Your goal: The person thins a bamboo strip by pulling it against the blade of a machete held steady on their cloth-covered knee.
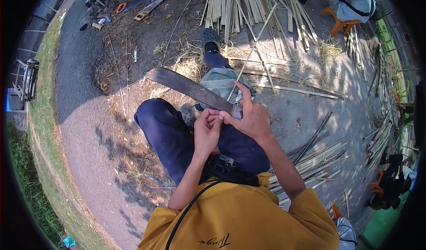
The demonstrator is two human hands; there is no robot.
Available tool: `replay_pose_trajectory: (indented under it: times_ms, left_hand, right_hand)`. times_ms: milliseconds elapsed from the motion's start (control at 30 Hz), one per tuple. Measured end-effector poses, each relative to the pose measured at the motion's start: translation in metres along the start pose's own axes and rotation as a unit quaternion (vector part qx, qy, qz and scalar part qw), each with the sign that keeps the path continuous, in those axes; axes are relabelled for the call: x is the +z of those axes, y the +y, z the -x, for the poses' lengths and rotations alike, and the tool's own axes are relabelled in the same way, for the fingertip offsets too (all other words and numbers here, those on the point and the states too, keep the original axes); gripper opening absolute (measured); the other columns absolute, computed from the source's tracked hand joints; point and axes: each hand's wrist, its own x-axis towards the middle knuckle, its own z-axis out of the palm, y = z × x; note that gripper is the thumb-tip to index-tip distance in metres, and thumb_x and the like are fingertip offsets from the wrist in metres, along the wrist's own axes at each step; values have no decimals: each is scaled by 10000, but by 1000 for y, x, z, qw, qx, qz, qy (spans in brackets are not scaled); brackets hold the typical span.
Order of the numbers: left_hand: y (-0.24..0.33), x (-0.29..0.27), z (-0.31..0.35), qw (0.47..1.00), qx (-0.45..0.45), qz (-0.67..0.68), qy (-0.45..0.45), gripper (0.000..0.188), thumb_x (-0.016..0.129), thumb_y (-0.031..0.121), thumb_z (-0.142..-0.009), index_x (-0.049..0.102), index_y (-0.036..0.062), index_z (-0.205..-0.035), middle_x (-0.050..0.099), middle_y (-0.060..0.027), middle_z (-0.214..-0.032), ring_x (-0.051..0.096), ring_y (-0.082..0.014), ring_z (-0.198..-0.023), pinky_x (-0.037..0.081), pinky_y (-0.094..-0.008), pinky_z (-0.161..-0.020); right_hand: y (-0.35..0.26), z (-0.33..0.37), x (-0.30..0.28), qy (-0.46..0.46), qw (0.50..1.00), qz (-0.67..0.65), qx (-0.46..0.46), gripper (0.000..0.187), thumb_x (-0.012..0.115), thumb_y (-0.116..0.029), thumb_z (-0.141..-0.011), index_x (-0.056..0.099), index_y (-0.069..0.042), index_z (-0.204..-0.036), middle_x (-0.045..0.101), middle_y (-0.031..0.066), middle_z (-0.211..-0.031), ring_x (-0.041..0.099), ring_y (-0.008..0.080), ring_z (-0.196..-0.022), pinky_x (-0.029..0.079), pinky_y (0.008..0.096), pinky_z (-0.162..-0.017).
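Observation:
A machete [188, 87] with a dark, broad blade lies slantwise across the front of my knees, its tip toward the far left. My right hand [253, 117] is closed around its base end, index finger stretched upward against a thin bamboo strip [254, 48]. That strip runs from the blade's base away toward the far pile. Beside the blade's lower edge, my left hand [207, 130] is pinched, its fingertips meeting my right thumb. What the left fingers hold is too small to make out. A grey-green cloth [215, 88] drapes over my leg behind the blade.
Split bamboo strips [237, 6] pile up ahead, and more strips [315, 166] lie at my right. Handsaws [153, 6] rest on the ground at far left. One person [353, 4] sits on an orange stool at far right; another [390, 181] is nearer. Shavings [188, 68] litter the ground.

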Motion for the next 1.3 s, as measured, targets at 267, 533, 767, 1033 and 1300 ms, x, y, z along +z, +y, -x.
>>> replay_pose_trajectory:
  times_ms: [267, 533, 767, 1033, 1300]
  left_hand:
    - [1, -12, 30, 999, -30, -23, 4, 55, 639, 42, -1068, 633, -4, -1098, 725, -38, -915, 638, -39, -812, 465, -180, -701]
    - [-10, -22, 51, 999, -29, -8, 28, 71, 636, 43, -1069, 638, 0, -1126, 723, -29, -894, 603, -17, -775, 423, -174, -643]
    - [4, -10, 39, 999, -38, -20, 12, 67, 636, 45, -1068, 633, 6, -1122, 727, -27, -889, 574, 1, -722, 400, -166, -616]
    - [3, -3, 19, 999, -40, 2, -13, 72, 633, 76, -1074, 632, 16, -1114, 734, -26, -877, 520, 18, -643, 368, -170, -554]
    - [-1, -13, 29, 999, -34, 8, -14, 68, 620, 59, -1080, 630, 7, -1122, 708, -31, -861, 558, -5, -703, 394, -173, -601]
  right_hand:
    - [6, -3, 3, 18, 1000, 1, 5, 1136, 824, -558, -837, 243, -15, -1648, 634, 95, -611, 674, 322, -536, 528, 452, -549]
    - [2, -2, 1, 11, 1000, -9, 9, 1148, 821, -539, -847, 209, -24, -1671, 613, 106, -592, 630, 312, -499, 482, 443, -522]
    - [12, -6, -6, -10, 999, -33, 3, 1195, 796, -596, -855, 153, -30, -1689, 634, 122, -618, 666, 309, -566, 483, 440, -558]
    - [12, -7, -8, -22, 999, -33, 28, 1243, 751, -639, -886, 49, -16, -1702, 599, 107, -589, 590, 302, -514, 448, 432, -542]
    - [4, -8, -10, -19, 999, -10, 28, 1235, 767, -613, -875, 86, 17, -1690, 631, 127, -612, 633, 327, -540, 474, 437, -556]
